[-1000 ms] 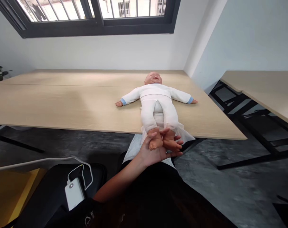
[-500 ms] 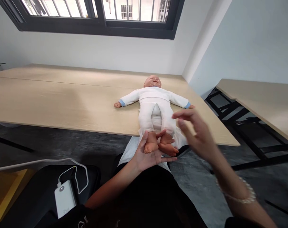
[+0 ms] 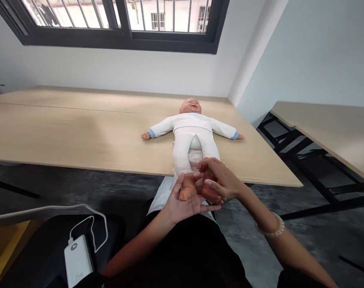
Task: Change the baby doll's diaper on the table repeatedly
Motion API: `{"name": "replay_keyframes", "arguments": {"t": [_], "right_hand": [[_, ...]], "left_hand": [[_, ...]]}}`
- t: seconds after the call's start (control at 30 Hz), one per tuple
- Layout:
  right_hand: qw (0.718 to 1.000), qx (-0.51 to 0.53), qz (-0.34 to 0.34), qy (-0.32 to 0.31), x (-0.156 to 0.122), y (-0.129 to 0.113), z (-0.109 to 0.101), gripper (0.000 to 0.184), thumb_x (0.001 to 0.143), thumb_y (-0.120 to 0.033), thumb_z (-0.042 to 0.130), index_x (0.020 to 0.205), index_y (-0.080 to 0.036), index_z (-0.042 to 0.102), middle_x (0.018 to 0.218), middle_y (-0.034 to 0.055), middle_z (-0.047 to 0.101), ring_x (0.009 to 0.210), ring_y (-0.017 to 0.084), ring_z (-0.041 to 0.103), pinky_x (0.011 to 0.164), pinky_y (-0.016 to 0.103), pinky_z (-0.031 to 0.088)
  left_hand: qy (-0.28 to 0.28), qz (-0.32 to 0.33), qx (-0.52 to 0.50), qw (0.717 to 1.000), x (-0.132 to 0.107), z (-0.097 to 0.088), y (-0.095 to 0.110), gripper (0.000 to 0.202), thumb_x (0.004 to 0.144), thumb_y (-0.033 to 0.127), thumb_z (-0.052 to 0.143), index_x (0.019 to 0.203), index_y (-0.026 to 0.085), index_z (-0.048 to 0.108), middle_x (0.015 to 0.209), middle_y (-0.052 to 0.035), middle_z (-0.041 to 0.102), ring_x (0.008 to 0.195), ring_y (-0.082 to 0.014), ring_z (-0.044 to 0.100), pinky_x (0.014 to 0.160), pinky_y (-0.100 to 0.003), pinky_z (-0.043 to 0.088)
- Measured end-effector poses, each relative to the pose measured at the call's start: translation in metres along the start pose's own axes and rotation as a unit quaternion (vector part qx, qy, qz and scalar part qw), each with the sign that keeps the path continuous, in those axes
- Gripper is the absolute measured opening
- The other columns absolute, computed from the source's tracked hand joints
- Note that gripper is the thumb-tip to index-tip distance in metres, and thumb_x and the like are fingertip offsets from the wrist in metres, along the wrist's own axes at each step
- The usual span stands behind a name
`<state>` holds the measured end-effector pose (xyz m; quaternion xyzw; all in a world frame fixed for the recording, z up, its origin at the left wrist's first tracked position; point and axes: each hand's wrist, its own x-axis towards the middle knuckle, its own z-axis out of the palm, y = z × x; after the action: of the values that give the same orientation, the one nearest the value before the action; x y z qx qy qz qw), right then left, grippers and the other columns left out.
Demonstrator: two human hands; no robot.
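A baby doll (image 3: 193, 123) in a white top and trousers with blue cuffs lies on its back, arms spread, on the wooden table (image 3: 124, 158). Its lower legs hang past the near edge. My left hand (image 3: 182, 205) is palm up beneath the bare feet, its thumb beside one ankle and some fingers stretched out under the other foot. That nearer foot (image 3: 188, 192) rests in the palm. Curled over the other ankle is my right hand (image 3: 222, 178), thumb and fingers closing around it and partly hiding the foot. White cloth shows under the doll's legs.
A white power bank (image 3: 78, 260) with a cable lies on a black seat (image 3: 49, 236) at lower left. Another table (image 3: 328, 128) with a black folding frame stands at right. Behind the doll are a wall and a barred window (image 3: 169, 40).
My right hand has moved left and down from beside the doll's leg onto its ankle. My left hand stays under the feet. The view has shifted slightly.
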<state>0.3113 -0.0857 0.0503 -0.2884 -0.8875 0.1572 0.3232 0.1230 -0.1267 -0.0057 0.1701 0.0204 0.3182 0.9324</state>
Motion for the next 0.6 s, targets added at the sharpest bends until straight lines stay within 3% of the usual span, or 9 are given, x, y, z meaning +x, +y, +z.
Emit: {"name": "replay_keyframes", "arguments": {"t": [0.17, 0.33, 0.5, 0.6], "right_hand": [[1.0, -0.014, 0.005, -0.011, -0.007, 0.003, -0.008, 0.047, 0.104, -0.064, 0.037, 0.11, -0.02, 0.052, 0.094, 0.0079, 0.065, 0.086, 0.024, 0.06, 0.086, 0.042, 0.047], [0.998, -0.063, 0.017, -0.017, -0.017, 0.006, -0.024, 0.051, 0.105, -0.066, 0.036, 0.111, -0.019, 0.053, 0.089, 0.0078, 0.065, 0.083, 0.025, 0.06, 0.082, 0.042, 0.047], [0.989, -0.138, 0.045, -0.029, -0.026, 0.006, -0.027, 0.047, 0.105, -0.063, 0.041, 0.111, -0.019, 0.056, 0.089, 0.0087, 0.066, 0.081, 0.025, 0.062, 0.083, 0.044, 0.05], [0.973, -0.229, 0.022, -0.03, -0.028, -0.003, -0.013, 0.062, 0.095, -0.073, 0.054, 0.122, -0.017, 0.057, 0.112, 0.0173, 0.067, 0.104, 0.034, 0.064, 0.093, 0.052, 0.051]], "left_hand": [[0.016, 0.015, -0.029, 0.999, -0.007, -0.001, 0.003, 0.05, 0.102, 0.062, 0.047, 0.129, 0.026, 0.07, 0.133, -0.0102, 0.069, 0.131, -0.0344, 0.059, 0.117, -0.068, 0.027], [0.054, 0.02, 0.0, 0.998, -0.026, 0.0, 0.017, 0.044, 0.104, 0.05, 0.05, 0.135, 0.022, 0.065, 0.146, -0.0135, 0.06, 0.138, -0.037, 0.054, 0.109, -0.062, 0.042], [0.117, 0.037, 0.001, 0.992, -0.05, 0.001, 0.041, 0.04, 0.104, 0.036, 0.051, 0.128, 0.008, 0.066, 0.108, -0.0117, 0.073, 0.101, -0.0275, 0.071, 0.096, -0.051, 0.056], [0.155, 0.057, 0.015, 0.986, -0.059, 0.002, 0.053, 0.037, 0.103, 0.032, 0.052, 0.125, 0.005, 0.066, 0.096, -0.0097, 0.072, 0.088, -0.0234, 0.071, 0.09, -0.046, 0.059]]}}
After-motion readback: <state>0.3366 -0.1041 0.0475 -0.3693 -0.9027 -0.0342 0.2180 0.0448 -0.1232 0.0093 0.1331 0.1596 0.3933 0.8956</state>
